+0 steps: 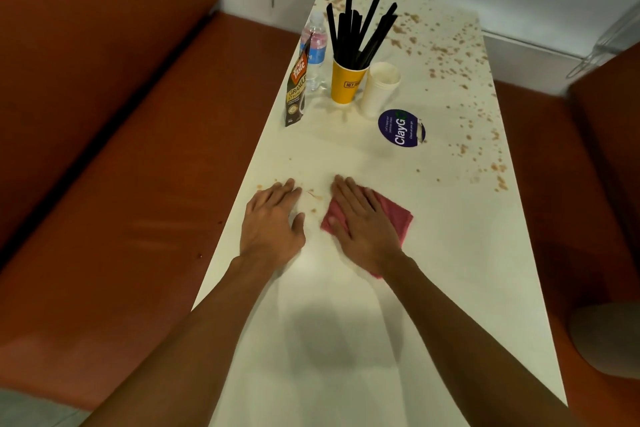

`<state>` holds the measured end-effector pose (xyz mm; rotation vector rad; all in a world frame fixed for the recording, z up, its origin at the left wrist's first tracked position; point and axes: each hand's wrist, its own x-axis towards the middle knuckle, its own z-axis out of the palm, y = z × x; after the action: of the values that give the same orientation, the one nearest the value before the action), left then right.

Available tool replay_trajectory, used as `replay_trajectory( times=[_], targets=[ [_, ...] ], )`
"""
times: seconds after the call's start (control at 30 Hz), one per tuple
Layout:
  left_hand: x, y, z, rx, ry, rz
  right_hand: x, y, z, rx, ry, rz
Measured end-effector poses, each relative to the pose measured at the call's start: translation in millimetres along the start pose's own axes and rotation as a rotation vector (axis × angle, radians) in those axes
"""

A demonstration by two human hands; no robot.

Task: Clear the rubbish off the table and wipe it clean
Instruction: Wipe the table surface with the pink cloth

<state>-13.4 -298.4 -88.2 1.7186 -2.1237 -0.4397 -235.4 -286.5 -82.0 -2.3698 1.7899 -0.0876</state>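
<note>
My right hand [363, 222] lies flat with straight fingers on a folded pink cloth [398, 215], pressing it to the white table [346, 340]. To its left, my left hand [273, 218] rests flat on the tabletop near the left edge. A few brown specks and a smear [313, 196] lie between the two hands. Many brown crumbs and spots [457, 80] cover the far and right part of the table.
At the far left of the table stand a coffee granule pouch [296, 87], a water bottle [315, 48], a yellow cup of black stirrers [348, 80] and stacked white cups [379, 87]. A round purple sticker [401, 128] lies nearby. Orange bench seats [121, 166] flank both sides.
</note>
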Motion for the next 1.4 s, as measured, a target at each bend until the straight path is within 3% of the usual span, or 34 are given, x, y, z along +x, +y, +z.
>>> replay_trajectory(
  times=[0.07, 0.27, 0.33, 0.43, 0.5, 0.67, 0.73, 0.87, 0.93, 1.07, 1.13, 1.33, 1.4],
  targets=[
    [1, 1, -1, 0.004, -0.009, -0.001, -25, 14, -4, -0.004, -0.021, -0.055],
    [1, 3, -2, -0.023, -0.002, -0.008, 32, 16, -4, 0.036, 0.082, 0.339],
    [2, 1, 0, -0.026, -0.006, -0.012, 42, 0, -2, 0.049, 0.076, 0.261],
    [0, 3, 0, -0.025, -0.017, -0.023, 1, -9, 3, -0.010, 0.006, -0.029],
    [0, 3, -2, -0.039, -0.015, -0.018, -24, 5, 0, -0.029, -0.006, -0.099],
    [2, 3, -2, -0.063, -0.009, -0.019, 17, 19, -5, -0.001, 0.065, 0.275],
    [0, 3, -1, -0.063, -0.009, -0.023, 31, -4, -2, 0.037, 0.087, 0.327],
    [1, 5, -2, -0.080, -0.023, -0.035, -14, -17, 1, -0.012, -0.021, -0.080],
    [3, 1, -4, -0.109, -0.042, -0.023, -31, 7, -2, -0.035, -0.024, -0.153],
    [3, -7, -7, -0.149, -0.062, 0.009, 4, 14, -4, -0.013, 0.049, 0.250],
    [4, -7, -9, -0.162, -0.070, 0.007, 27, -14, 1, 0.035, 0.080, 0.352],
    [-5, -17, -22, -0.190, -0.005, -0.042, -32, -47, 11, 0.020, -0.007, -0.040],
    [-10, -24, -29, -0.140, 0.010, -0.042, -40, -26, 8, -0.002, 0.014, -0.026]
  ],
)
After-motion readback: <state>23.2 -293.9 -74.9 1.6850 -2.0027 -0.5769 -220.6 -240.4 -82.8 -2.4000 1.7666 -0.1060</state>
